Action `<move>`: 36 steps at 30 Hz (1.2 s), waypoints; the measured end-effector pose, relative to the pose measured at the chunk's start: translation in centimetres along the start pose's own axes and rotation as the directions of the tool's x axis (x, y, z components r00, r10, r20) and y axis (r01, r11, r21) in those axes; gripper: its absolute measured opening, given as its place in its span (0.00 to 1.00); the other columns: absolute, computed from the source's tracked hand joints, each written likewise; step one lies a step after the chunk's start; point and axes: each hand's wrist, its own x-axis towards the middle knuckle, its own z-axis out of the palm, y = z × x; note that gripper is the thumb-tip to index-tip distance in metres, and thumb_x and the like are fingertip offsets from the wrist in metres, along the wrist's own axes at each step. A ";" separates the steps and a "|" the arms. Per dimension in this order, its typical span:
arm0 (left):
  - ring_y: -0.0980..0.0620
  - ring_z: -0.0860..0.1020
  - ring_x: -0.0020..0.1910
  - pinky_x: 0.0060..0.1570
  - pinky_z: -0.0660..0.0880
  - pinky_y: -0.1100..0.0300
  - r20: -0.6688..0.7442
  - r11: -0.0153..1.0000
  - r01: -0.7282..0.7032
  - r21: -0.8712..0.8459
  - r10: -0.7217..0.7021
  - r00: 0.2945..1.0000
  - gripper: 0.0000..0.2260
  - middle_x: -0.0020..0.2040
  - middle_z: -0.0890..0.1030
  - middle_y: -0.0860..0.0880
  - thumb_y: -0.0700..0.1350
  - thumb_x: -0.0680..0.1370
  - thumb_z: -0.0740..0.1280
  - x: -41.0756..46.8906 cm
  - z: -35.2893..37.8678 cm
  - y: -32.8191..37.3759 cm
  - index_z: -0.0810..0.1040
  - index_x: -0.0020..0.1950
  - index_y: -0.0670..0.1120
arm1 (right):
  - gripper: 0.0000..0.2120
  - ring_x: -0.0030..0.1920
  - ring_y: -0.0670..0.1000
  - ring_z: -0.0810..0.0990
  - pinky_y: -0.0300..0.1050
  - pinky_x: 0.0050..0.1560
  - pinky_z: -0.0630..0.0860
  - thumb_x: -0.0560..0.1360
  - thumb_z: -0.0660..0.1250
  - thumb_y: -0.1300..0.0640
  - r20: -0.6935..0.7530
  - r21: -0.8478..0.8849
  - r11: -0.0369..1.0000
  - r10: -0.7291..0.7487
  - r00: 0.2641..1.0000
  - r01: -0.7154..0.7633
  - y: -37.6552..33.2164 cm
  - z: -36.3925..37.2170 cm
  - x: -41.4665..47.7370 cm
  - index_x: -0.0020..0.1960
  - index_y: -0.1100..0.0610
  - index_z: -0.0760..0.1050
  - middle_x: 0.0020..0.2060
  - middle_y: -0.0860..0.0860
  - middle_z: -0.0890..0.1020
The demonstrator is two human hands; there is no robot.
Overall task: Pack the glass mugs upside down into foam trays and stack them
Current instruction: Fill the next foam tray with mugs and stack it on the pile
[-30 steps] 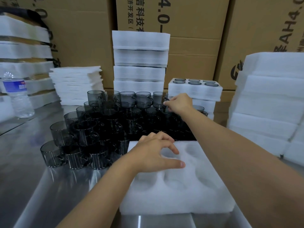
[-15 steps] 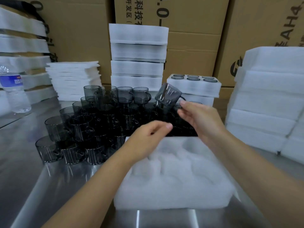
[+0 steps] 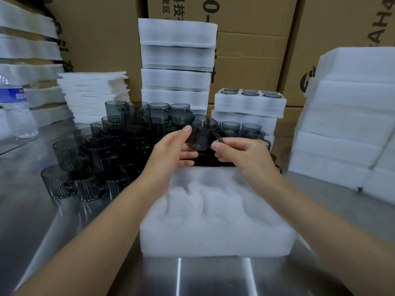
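Head cam: left hand (image 3: 173, 150) grips the smoky mug (image 3: 201, 135), right hand (image 3: 241, 154) pinches its handle (image 3: 218, 138), probably to flip it into the foam tray (image 3: 213, 238) at 6 o'clock.

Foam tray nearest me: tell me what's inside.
Visible pockets of the foam tray hold nothing. Forearms hide its far corners; left hand and right hand hold a mug beyond it.

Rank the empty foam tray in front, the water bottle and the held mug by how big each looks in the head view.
1. Foam tray: largest by far, also nearest.
2. Water bottle: cut off at the left edge.
3. Mug in the left hand and right hand: smallest, though not far below the bottle.
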 end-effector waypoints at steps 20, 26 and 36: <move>0.56 0.83 0.47 0.42 0.78 0.64 0.078 0.995 -0.091 0.032 0.089 0.993 0.22 0.53 0.82 0.46 0.39 0.70 0.75 0.2 -0.1 -0.4 0.74 0.60 0.55 | 0.08 0.45 0.47 0.81 0.36 0.44 0.75 0.70 0.75 0.55 0.068 -0.160 0.987 0.024 0.997 -0.013 1.3 0.3 0.4 0.45 0.51 0.76 0.42 0.46 0.82; 0.53 0.83 0.48 0.43 0.79 0.63 0.113 0.997 -0.065 0.046 0.060 0.992 0.25 0.51 0.84 0.47 0.42 0.70 0.75 0.4 -0.2 -0.4 0.73 0.65 0.49 | 0.14 0.46 0.48 0.80 0.49 0.53 0.78 0.69 0.75 0.55 0.045 -0.125 0.992 0.012 0.999 -0.006 1.5 0.2 0.6 0.49 0.47 0.72 0.44 0.46 0.80; 0.52 0.83 0.48 0.41 0.78 0.65 0.121 0.990 -0.090 0.106 0.077 0.990 0.22 0.57 0.80 0.48 0.41 0.70 0.75 0.3 -0.1 -0.4 0.75 0.63 0.47 | 0.19 0.41 0.47 0.78 0.50 0.50 0.79 0.71 0.74 0.54 0.052 -0.195 0.980 -0.017 0.999 0.027 1.7 0.2 0.7 0.59 0.47 0.72 0.51 0.44 0.79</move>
